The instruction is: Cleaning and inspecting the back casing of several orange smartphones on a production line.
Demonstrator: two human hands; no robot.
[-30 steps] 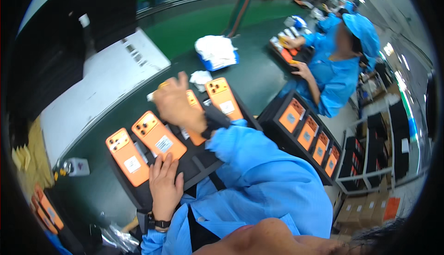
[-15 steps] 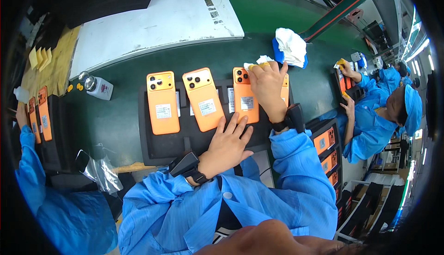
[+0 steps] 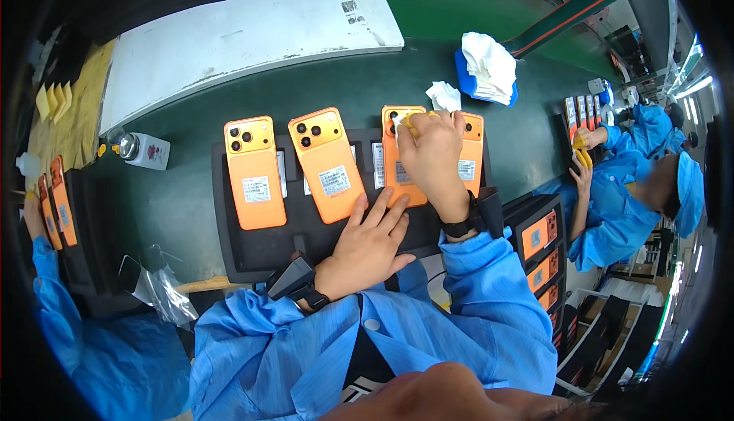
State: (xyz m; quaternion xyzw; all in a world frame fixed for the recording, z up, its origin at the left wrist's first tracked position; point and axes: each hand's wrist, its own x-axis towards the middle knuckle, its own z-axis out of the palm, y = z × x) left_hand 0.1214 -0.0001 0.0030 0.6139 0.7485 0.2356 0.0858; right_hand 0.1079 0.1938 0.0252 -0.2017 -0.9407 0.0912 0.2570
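Four orange phones lie camera side up, side by side on a black foam tray [image 3: 256, 257]: the leftmost phone [image 3: 254, 169], a slightly tilted second phone [image 3: 327, 163], a third phone [image 3: 391, 150] and a rightmost phone [image 3: 472, 146], partly behind my right hand. My right hand [image 3: 433, 153], with yellow finger cots, is closed on a small white tissue [image 3: 397, 120] at the third phone's camera area, hiding much of it. My left hand [image 3: 358, 257] lies with fingers spread, fingertips at that phone's lower edge. Each phone bears a white label.
A crumpled tissue [image 3: 444, 96] lies behind the phones, near a tissue stack [image 3: 489, 62] in a blue holder. At left stands a pump bottle [image 3: 147, 151]. Trays of phones [image 3: 541, 234] stand at right. Co-workers in blue work on both sides.
My right hand has shifted left and down over the third phone's cameras, uncovering the crumpled tissue and more of the rightmost phone. My left hand stays at the phone's lower edge.
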